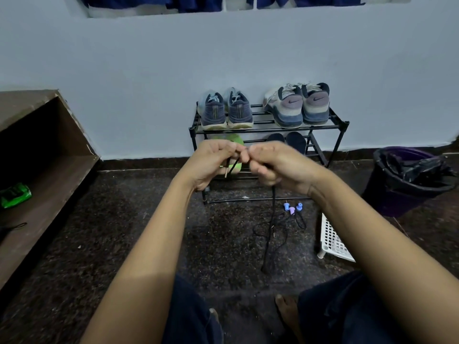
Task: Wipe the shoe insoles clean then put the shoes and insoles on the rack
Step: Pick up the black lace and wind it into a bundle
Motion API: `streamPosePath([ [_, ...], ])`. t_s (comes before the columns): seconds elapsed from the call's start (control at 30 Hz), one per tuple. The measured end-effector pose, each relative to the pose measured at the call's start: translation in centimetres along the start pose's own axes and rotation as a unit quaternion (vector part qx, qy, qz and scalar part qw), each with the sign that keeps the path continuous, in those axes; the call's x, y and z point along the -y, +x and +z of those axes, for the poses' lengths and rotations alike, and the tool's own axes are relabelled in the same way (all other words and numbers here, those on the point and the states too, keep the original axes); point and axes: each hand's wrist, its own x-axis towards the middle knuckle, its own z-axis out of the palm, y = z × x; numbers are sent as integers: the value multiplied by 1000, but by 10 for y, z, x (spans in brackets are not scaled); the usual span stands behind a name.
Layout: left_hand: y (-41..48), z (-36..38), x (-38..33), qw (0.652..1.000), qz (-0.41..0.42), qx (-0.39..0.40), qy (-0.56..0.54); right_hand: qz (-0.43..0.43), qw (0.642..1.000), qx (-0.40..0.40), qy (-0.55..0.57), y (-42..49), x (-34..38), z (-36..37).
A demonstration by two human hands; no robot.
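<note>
A black metal shoe rack point(342, 125) stands against the wall. Its top shelf carries a pair of blue sneakers point(226, 112) and a pair of grey sneakers point(300, 105). On the lower shelf lie dark insoles point(295, 141) and green insoles point(236, 140), partly hidden by my hands. My left hand point(213, 162) and my right hand point(275, 165) are raised together in front of the rack. Both pinch a black shoelace point(272, 219) that hangs from my right hand down to the floor.
A purple bin with a black liner point(409, 177) stands at the right. A white plastic basket point(332, 242) lies near it. Small blue and purple caps point(292, 208) sit on the dark floor. A wooden shelf point(49, 170) at the left holds a green packet point(15, 194).
</note>
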Motion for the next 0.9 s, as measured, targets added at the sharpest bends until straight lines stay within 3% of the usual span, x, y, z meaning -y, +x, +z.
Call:
streamPosePath([
  [0.2, -3, 6, 0, 990, -94, 103, 33, -103, 980, -92, 146, -9, 20, -26],
  [0.5, -8, 13, 1, 955, -173, 239, 40, -157, 938, -197, 239, 5, 20, -57],
  [0.57, -10, 13, -2, 954, -154, 255, -14, -132, 946, -230, 187, 9, 14, -64],
  [0.63, -11, 14, -4, 956, -127, 255, -64, -64, 968, -241, 20, 11, 3, -70],
  [0.7, -11, 15, -5, 960, -110, 229, -114, 45, 966, -165, -197, 9, -7, -73],
  [0.77, -10, 17, -6, 963, -105, 192, -156, 132, 936, -64, -320, 6, -16, -71],
  [0.83, -9, 19, -7, 963, -104, 164, -186, 139, 933, -29, -332, 5, -19, -64],
  [0.9, -9, 20, -9, 963, -105, 137, -207, 69, 954, -18, -293, 7, -19, -53],
])
